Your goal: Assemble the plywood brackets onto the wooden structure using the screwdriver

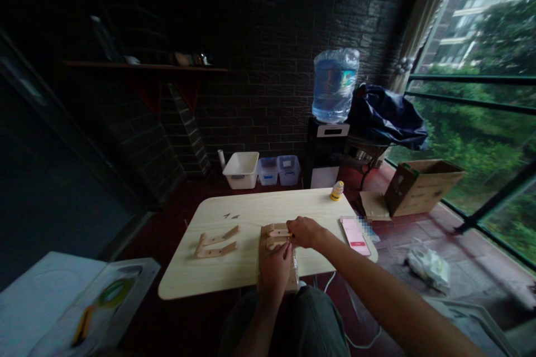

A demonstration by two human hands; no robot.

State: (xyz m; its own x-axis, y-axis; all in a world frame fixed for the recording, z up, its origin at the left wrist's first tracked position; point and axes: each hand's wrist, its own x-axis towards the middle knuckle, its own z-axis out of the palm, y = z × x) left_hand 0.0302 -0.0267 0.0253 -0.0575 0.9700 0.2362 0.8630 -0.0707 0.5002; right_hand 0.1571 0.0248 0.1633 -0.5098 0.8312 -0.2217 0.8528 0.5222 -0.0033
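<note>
A wooden board (263, 240) lies at the table's front edge, reaching over my lap, with a smaller light wood piece (277, 233) on its far end. My left hand (274, 269) rests over the board, its fingertips pinched together near that piece. Across the board's right side comes my right hand (305, 232), fingers curled and closed at the piece's right end. What either hand grips is too small and hidden to name. To the left lies a U-shaped wooden part (205, 242) with two prongs and dark holes.
The pale table (188, 273) bears small dark bits (231, 216), a phone (355, 236) and a small yellow-capped bottle (336, 191). Beyond it stand a white bin (242, 170), a water dispenser (329, 148) and a cardboard box (422, 187). An open plastic case (129, 293) sits at lower left.
</note>
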